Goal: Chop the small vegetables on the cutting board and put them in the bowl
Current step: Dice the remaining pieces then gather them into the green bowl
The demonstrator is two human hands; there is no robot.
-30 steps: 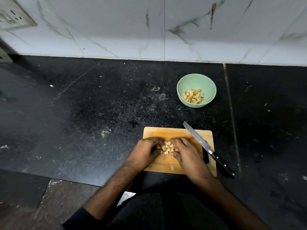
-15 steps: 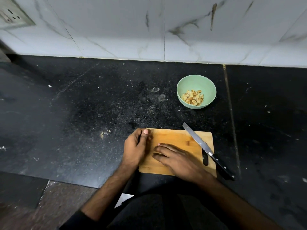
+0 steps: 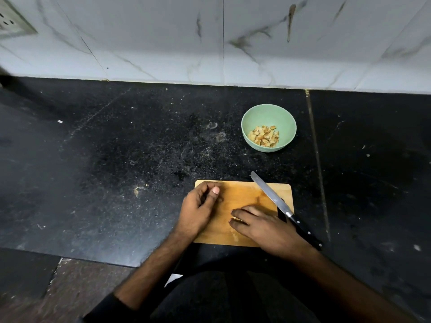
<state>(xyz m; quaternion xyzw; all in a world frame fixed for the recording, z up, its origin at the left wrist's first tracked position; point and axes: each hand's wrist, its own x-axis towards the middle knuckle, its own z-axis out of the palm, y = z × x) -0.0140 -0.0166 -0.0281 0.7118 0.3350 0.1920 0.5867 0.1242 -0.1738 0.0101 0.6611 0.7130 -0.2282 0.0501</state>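
Gone from between the hands is the pile of chopped pieces: the left hand [image 3: 198, 209] now cups loosely curled at the cutting board's [image 3: 242, 192] left edge, whether holding them I cannot tell; the right hand [image 3: 263, 226] sweeps flat, fingers straight; knife [image 3: 277, 202] idle; bowl [image 3: 268, 113] beyond the board's far-right corner awaits the rest.

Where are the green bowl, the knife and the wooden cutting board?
green bowl [image 3: 268, 114]: head view, bare inner wall at the back.
knife [image 3: 271, 196]: head view, middle of the blade.
wooden cutting board [image 3: 242, 192]: head view, bare top between the hands.
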